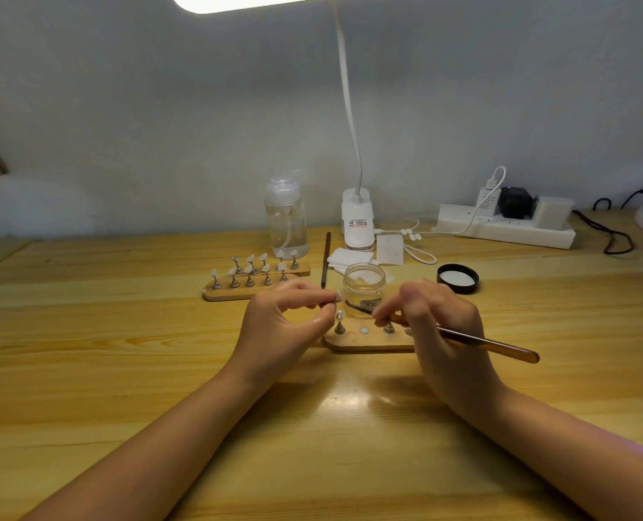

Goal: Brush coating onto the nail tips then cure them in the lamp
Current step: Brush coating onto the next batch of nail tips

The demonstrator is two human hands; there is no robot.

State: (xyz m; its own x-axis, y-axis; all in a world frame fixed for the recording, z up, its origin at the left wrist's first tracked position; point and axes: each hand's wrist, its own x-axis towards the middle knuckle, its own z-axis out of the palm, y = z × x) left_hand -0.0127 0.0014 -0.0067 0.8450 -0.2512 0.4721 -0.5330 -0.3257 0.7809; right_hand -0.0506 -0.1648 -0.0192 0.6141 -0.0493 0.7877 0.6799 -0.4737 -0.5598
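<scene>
1. Left grip: the left hand (288, 325) pinches a small nail tip (338, 295) on its little stand between thumb and forefinger, lifted clear of the desk (124, 370), with the tip poking out to the right of the fingertips.
2. Just below and right of that grip, a near wooden holder (365, 342) lies on the desk, carrying another mounted tip (339, 322) at its left end, a bare round magnet spot (364, 330) and a further stand (388, 327).
3. Between the two grips and just behind them stands an open glass jar (364, 289).
4. Right grip: the right hand (440, 325) holds a brush (481, 342) pen-style, fingers curled around it near the front.
5. Deciding relation: the brush's long axis slants from its amber tail at lower right up to the dark bristles (354, 306) at upper left, so the bristle end aims at the pinched nail tip, which lies left of and slightly above it, close but apparently not touching.
6. My reading: the right hand is nearer the work and should make the stroke, while the left only steadies.
7. Far left behind, a second holder (256, 287) carries many tips.
</scene>
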